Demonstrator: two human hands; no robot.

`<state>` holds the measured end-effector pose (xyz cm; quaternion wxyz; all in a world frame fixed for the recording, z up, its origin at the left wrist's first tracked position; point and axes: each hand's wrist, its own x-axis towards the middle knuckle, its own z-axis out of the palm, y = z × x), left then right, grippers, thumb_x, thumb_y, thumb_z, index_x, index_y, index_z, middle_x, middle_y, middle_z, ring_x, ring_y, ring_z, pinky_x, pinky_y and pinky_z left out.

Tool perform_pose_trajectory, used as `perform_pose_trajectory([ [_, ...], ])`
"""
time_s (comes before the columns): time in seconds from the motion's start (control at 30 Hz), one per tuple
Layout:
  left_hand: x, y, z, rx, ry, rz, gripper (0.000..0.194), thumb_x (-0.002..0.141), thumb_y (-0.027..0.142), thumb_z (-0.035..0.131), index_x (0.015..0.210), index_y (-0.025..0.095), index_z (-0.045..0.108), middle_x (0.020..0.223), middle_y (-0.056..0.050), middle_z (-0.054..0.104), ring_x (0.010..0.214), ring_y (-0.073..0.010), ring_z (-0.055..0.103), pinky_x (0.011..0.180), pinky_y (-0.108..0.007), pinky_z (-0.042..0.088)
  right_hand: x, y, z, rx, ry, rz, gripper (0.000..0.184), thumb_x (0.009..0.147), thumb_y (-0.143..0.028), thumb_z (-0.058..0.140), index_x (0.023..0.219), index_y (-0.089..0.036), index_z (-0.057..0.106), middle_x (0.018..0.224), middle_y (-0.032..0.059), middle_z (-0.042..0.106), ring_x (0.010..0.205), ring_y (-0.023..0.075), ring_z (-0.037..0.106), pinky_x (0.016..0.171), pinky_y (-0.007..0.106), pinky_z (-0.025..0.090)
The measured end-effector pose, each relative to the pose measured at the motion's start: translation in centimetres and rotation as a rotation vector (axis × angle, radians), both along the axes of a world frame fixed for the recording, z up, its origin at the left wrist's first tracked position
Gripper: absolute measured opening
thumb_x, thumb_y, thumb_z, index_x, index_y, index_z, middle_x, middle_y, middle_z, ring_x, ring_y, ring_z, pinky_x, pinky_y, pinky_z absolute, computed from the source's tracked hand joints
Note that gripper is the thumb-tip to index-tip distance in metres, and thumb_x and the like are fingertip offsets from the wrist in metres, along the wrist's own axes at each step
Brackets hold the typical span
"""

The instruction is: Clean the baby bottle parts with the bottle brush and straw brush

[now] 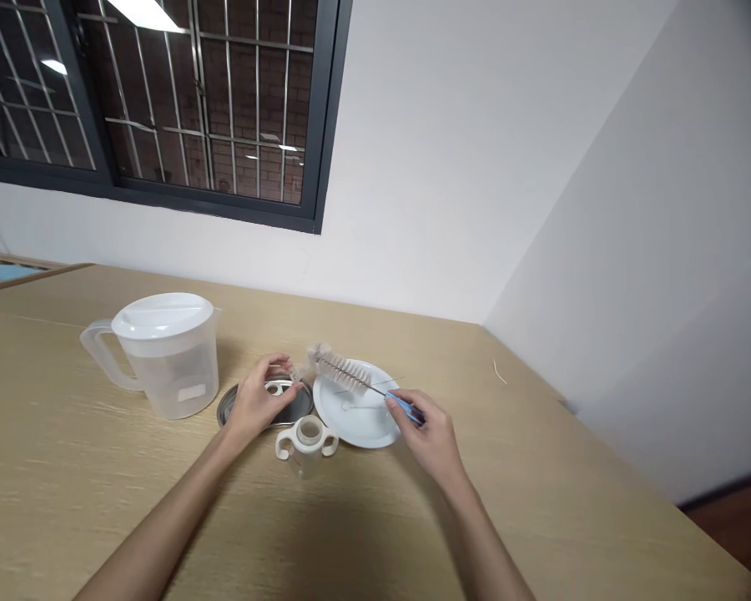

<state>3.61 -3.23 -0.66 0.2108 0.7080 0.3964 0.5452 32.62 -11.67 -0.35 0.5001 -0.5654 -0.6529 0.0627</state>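
Note:
My right hand (pixel 429 430) is closed around the blue handle of a bottle brush (pixel 344 371). Its pale bristles point left over a white plate (pixel 329 409), on which thin wire-like pieces lie. My left hand (pixel 258 399) curls its thumb and fingers around a small clear piece (pixel 297 374), near the brush tip; its exact kind is hard to make out. Below that hand is an oval metal tray (pixel 299 409), with a small white part (pixel 274 389) on it. A clear baby bottle with a white two-handled collar (pixel 309 431) stands upright in front of the plate.
A lidded translucent pitcher (pixel 178 376) stands left of the tray, its handle to the left. A thin pale strip (pixel 499 372) lies on the wooden table (pixel 538 501) at the right. White walls and a barred window (pixel 213 108) rise behind.

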Motion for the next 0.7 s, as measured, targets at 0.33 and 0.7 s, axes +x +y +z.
perform_pose_trajectory([
  [0.33, -0.09, 0.14, -0.18, 0.0, 0.02, 0.002, 0.044, 0.076, 0.038, 0.072, 0.113, 0.021, 0.055, 0.105, -0.007, 0.068, 0.093, -0.0215, 0.069, 0.087, -0.04, 0.056, -0.2, -0.11, 0.31, -0.024, 0.029, 0.05, 0.026, 0.089, -0.043, 0.059, 0.095, -0.021, 0.07, 0.095, 0.0084, 0.072, 0.082, 0.0219, 0.065, 0.071, 0.03, 0.05],
  [0.7, -0.13, 0.16, -0.23, -0.009, 0.013, 0.004, 0.045, 0.076, 0.037, 0.072, 0.114, 0.02, 0.055, 0.105, -0.007, 0.068, 0.093, -0.0213, 0.069, 0.087, -0.039, 0.056, -0.04, -0.18, 0.13, -0.025, 0.056, 0.047, 0.023, 0.089, -0.041, 0.06, 0.095, -0.021, 0.07, 0.094, 0.0063, 0.072, 0.08, 0.0201, 0.065, 0.068, 0.028, 0.049],
])
